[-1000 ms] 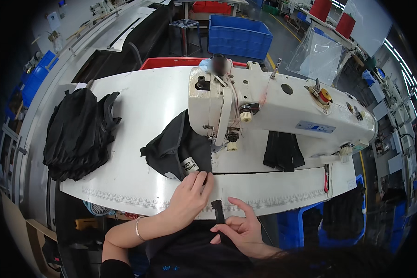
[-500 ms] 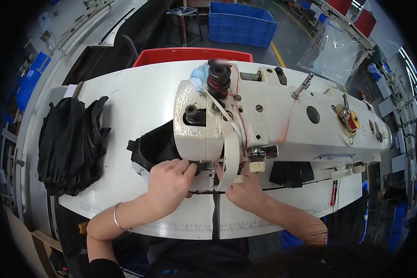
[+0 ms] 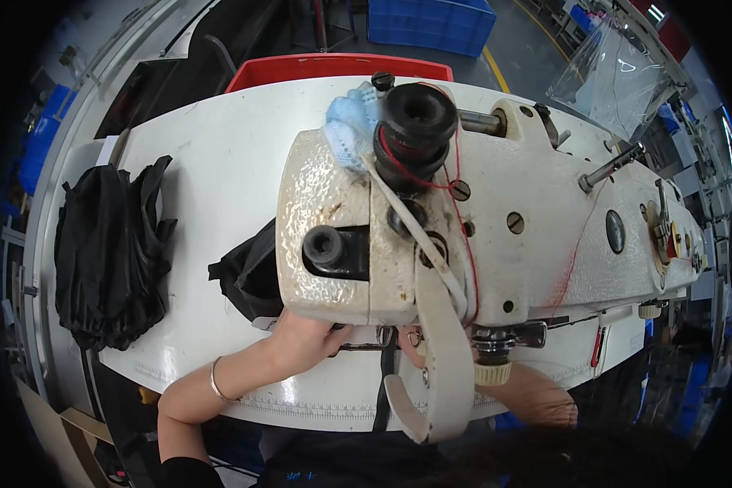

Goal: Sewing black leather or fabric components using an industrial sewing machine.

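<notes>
A white sewing machine (image 3: 480,236) with red thread fills the middle of the view and covers much of both hands. My left hand (image 3: 302,343), a silver bangle on its wrist, is curled at the black fabric piece (image 3: 248,272) left of the machine head. Its fingertips are partly hidden under the head. Of my right hand (image 3: 412,348) only a bit of finger shows beside the needle area, behind the pale curved lever (image 3: 443,358); its grip is hidden. Between the hands a narrow black strap (image 3: 385,394) runs down over the table's front edge.
A pile of black fabric pieces (image 3: 110,256) lies on the white table (image 3: 220,130) at the left. Behind the table stand a red bin (image 3: 333,67) and a blue crate (image 3: 431,24). Small red-handled snips (image 3: 598,348) lie at the right. A blue cloth (image 3: 351,122) is tucked behind the machine head.
The view has come closer to the machine, which looks larger and now covers more of both hands. Both hands stay near the needle area; the right is almost wholly hidden.
</notes>
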`<move>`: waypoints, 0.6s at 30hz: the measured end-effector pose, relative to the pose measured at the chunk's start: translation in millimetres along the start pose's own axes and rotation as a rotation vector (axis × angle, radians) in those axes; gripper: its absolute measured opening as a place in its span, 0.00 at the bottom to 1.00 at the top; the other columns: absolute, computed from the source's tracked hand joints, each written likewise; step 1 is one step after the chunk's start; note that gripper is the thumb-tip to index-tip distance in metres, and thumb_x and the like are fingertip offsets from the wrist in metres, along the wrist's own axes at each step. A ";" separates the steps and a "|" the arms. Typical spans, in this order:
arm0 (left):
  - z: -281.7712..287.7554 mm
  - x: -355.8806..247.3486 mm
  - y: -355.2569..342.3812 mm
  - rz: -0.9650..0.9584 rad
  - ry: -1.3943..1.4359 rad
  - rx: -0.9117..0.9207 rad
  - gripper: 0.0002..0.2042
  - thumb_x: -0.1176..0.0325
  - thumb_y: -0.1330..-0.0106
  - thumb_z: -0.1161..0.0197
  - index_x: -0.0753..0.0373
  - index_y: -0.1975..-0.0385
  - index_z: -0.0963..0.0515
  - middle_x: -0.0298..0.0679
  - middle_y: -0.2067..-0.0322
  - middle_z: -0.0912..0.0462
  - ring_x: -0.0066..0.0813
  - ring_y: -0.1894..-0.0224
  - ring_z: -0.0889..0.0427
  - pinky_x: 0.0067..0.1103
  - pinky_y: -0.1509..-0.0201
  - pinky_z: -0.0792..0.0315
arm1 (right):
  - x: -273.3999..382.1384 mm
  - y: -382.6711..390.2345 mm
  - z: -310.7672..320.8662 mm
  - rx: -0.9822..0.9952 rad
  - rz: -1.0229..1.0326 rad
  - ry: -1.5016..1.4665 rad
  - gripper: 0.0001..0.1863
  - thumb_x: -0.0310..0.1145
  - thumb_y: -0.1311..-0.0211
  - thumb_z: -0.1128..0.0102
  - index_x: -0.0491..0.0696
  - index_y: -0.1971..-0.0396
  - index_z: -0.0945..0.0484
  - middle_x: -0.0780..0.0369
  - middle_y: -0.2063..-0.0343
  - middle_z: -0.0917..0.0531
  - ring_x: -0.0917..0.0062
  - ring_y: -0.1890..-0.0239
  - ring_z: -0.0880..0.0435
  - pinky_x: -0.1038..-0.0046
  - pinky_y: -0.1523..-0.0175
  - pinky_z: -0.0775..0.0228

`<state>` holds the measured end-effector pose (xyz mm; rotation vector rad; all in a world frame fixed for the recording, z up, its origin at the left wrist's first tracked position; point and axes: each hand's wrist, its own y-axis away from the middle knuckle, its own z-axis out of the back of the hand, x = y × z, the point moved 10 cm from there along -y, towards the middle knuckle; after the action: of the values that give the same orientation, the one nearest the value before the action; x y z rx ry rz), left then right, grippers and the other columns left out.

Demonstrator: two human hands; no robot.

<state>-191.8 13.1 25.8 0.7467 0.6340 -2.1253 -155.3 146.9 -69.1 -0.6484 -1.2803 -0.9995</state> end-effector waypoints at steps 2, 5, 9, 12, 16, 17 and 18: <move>-3.9 -0.3 -0.5 0.027 -0.096 0.095 0.14 0.74 0.51 0.35 0.62 0.62 0.22 0.45 0.64 0.21 0.46 0.60 0.22 0.32 0.55 0.28 | 42.8 -3.3 6.7 -0.131 0.129 0.140 0.21 0.28 0.46 0.42 0.47 0.49 0.27 0.58 0.53 0.21 0.71 0.46 0.25 0.70 0.42 0.35; -2.6 18.3 4.8 0.271 -0.048 0.147 0.14 0.77 0.53 0.36 0.61 0.63 0.21 0.43 0.64 0.21 0.44 0.59 0.22 0.33 0.55 0.28 | 54.5 -3.5 -9.0 0.006 0.176 0.447 0.24 0.22 0.48 0.41 0.44 0.47 0.30 0.58 0.49 0.24 0.71 0.45 0.26 0.69 0.41 0.36; 19.2 27.2 4.8 0.076 0.122 -0.197 0.15 0.79 0.55 0.37 0.60 0.65 0.20 0.41 0.64 0.20 0.43 0.60 0.22 0.33 0.55 0.28 | 60.8 7.6 -32.0 0.056 0.364 0.522 0.26 0.20 0.49 0.41 0.44 0.47 0.29 0.58 0.48 0.25 0.71 0.44 0.27 0.70 0.39 0.38; 23.3 6.3 9.1 -0.085 -0.066 -0.156 0.17 0.79 0.60 0.36 0.61 0.66 0.20 0.42 0.65 0.20 0.43 0.62 0.21 0.33 0.57 0.27 | 49.3 4.8 -33.8 -0.080 0.433 0.405 0.25 0.24 0.49 0.40 0.47 0.47 0.28 0.57 0.46 0.26 0.69 0.44 0.27 0.69 0.39 0.38; 9.7 -29.6 -5.2 -0.217 -0.381 -0.044 0.20 0.78 0.67 0.36 0.65 0.67 0.20 0.43 0.67 0.21 0.44 0.64 0.21 0.34 0.59 0.27 | 69.0 13.7 -30.5 -0.007 0.520 0.759 0.24 0.31 0.46 0.38 0.51 0.47 0.27 0.57 0.47 0.26 0.66 0.44 0.28 0.68 0.39 0.38; 11.9 -38.1 -3.9 -0.285 -0.433 -0.110 0.20 0.78 0.68 0.36 0.66 0.67 0.20 0.44 0.68 0.21 0.44 0.64 0.21 0.34 0.60 0.26 | 73.7 18.1 -37.2 -0.008 0.594 1.029 0.23 0.32 0.45 0.38 0.52 0.47 0.27 0.57 0.47 0.26 0.66 0.44 0.28 0.68 0.39 0.38; 5.1 -32.9 -2.1 -0.291 -0.429 -0.110 0.20 0.78 0.68 0.36 0.66 0.67 0.20 0.44 0.68 0.21 0.44 0.64 0.21 0.34 0.60 0.26 | 74.2 19.8 -35.6 -0.011 0.589 1.034 0.23 0.32 0.45 0.38 0.52 0.47 0.27 0.57 0.47 0.26 0.66 0.44 0.28 0.68 0.39 0.38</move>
<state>-177.8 27.6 52.3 0.1292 0.6448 -2.3903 -122.3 107.3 -2.0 -0.3712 -0.1465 -0.6697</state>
